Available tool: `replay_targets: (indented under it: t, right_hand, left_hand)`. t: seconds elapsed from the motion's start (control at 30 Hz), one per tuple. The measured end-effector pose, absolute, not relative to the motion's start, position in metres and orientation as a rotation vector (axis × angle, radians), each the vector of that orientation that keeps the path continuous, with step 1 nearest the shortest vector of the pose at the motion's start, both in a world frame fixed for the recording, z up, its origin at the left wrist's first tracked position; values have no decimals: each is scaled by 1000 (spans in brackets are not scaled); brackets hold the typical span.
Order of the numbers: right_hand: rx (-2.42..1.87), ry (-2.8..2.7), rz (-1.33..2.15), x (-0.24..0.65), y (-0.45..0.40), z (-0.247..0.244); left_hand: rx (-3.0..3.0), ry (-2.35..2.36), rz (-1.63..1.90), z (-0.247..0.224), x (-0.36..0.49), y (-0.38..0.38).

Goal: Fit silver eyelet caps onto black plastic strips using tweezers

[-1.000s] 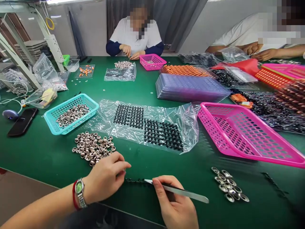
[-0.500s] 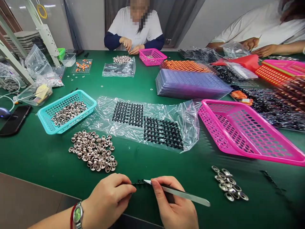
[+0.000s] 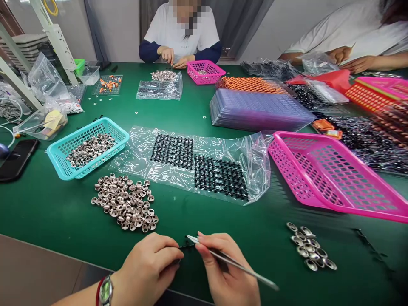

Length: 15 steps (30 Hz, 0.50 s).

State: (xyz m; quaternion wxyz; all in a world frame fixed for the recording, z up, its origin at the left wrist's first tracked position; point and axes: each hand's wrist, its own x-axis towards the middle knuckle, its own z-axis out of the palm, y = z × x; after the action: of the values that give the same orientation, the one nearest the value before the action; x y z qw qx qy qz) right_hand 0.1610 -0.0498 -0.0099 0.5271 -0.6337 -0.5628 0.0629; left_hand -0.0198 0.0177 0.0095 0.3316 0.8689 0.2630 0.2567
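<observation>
My left hand (image 3: 152, 264) is closed, pinching one end of a thin black plastic strip (image 3: 186, 246) with small knobs. My right hand (image 3: 228, 267) grips a pair of metal tweezers (image 3: 247, 270). The pale tweezer tips are at the strip, close to my left fingertips; I cannot tell whether they pinch a part. Beyond my left hand lies a pile of small silvery metal cups (image 3: 127, 202). Several oval metal cups (image 3: 310, 247) lie to the right of my right hand, with another black strip (image 3: 369, 242) beyond them.
Black strips in rows (image 3: 172, 151) lie on a clear plastic bag (image 3: 140, 140). A turquoise basket (image 3: 78, 173) with metal cups stands left, an overlapping pink basket (image 3: 306, 197) right. Behind are stacked clear trays (image 3: 258, 108). Two people work across the green table (image 3: 178, 212).
The tweezers have turned in my right hand, their tips shifting slightly left and up over the strip. My left hand keeps its pinch. The view has shifted slightly.
</observation>
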Motion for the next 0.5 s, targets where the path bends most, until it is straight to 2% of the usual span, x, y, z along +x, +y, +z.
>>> replay_targets:
  t: [0.2,0.5]
  right_hand:
    - [-1461,-1204,339,169,-50,-4]
    - [-1142,-1194,416,138,-72,-23]
  left_hand:
    - [2050,771,778,13,-19,21]
    - [1754,992,643,24,-28,15]
